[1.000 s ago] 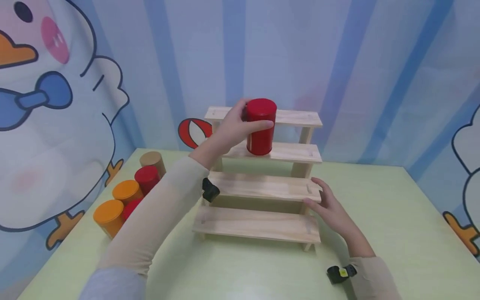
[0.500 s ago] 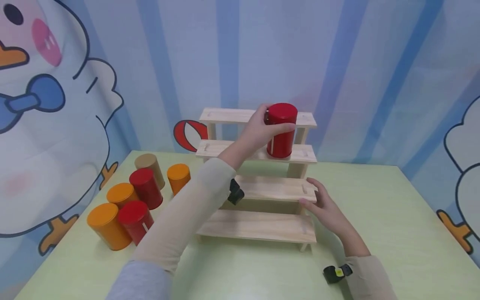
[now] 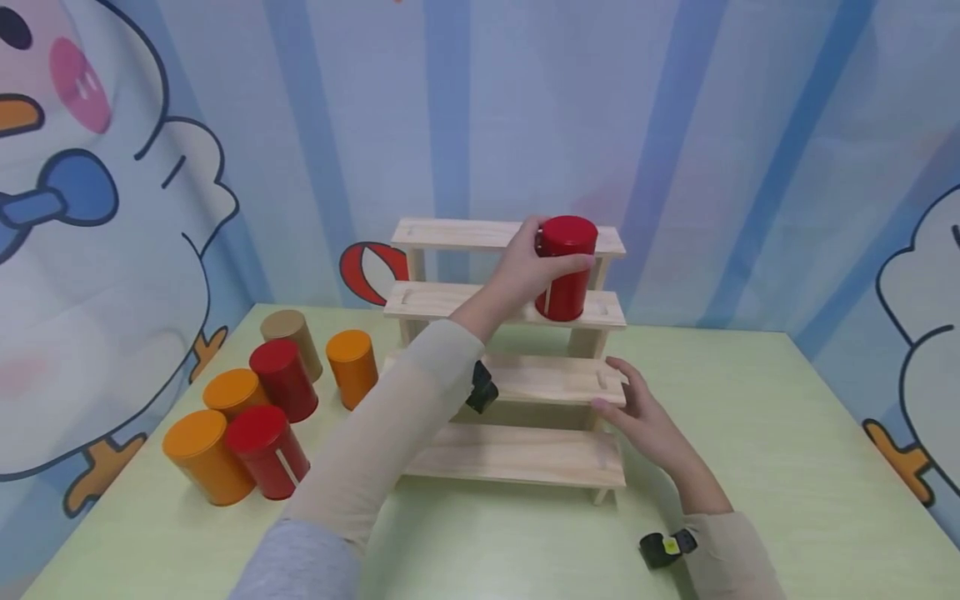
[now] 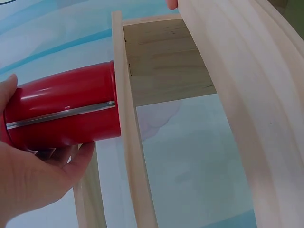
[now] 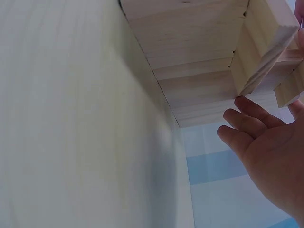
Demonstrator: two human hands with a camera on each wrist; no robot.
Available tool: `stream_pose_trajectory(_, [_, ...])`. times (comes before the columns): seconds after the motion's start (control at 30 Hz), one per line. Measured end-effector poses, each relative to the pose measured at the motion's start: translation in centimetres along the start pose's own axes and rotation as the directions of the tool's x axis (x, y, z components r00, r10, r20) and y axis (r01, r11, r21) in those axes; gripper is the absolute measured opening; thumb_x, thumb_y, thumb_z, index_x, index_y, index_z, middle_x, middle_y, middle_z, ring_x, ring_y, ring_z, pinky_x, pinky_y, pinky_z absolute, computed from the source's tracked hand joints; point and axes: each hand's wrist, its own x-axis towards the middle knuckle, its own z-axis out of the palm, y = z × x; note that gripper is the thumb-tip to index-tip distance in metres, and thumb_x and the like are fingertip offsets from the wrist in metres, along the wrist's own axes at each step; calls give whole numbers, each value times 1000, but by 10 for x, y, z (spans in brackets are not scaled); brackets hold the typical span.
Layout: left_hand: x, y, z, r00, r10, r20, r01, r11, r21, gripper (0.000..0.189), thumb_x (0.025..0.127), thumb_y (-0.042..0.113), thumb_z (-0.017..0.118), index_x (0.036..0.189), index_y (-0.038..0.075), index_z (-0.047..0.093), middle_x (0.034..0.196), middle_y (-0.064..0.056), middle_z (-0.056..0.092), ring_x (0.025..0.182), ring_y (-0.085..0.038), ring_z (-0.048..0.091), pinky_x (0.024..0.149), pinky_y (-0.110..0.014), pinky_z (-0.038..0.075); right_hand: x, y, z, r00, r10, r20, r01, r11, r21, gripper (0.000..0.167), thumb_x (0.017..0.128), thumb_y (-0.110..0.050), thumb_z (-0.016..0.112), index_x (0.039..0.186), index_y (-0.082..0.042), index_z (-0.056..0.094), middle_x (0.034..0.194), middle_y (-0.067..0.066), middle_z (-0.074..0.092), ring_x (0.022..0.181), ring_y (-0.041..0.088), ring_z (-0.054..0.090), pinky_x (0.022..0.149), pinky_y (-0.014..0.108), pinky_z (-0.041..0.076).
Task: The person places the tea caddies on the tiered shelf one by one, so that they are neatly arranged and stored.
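Observation:
My left hand (image 3: 527, 265) grips a red cylindrical canister (image 3: 567, 279) from its left side, thumb across the front. The canister stands upright at the right end of the second-highest board of a four-step wooden display shelf (image 3: 517, 454). In the left wrist view, the red canister (image 4: 61, 109) shows a pale stripe along its side, and its base meets the board edge. My right hand (image 3: 647, 421) holds the right end of the second-lowest board, thumb at the front edge and a finger at the back corner. In the right wrist view, the other fingers (image 5: 247, 123) are loosely bent beside the wood.
Left of the shelf, on the pale green table (image 3: 750, 433), stand two more red canisters (image 3: 267, 450), several orange canisters (image 3: 210, 457) and a tan one (image 3: 292, 343). A striped cartoon backdrop (image 3: 517, 108) rises behind the table.
My left hand has carried the red canister rightward and slightly down to the right end of the second-highest board. My right hand keeps its place on the shelf. The head view has shifted slightly.

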Motion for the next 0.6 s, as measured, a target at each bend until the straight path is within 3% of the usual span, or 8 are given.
stream_pose_trajectory(0.6, [4, 0, 8, 1000, -17, -14, 17, 999, 31, 67, 83, 27, 76, 137, 17, 38, 128, 0, 51, 115, -19, 50, 85, -41, 54, 1, 2, 1, 1000, 25, -10, -25, 1000, -14, 75, 98, -30, 57, 153, -15, 9, 152, 30, 25, 134, 49, 36, 105, 62, 34])
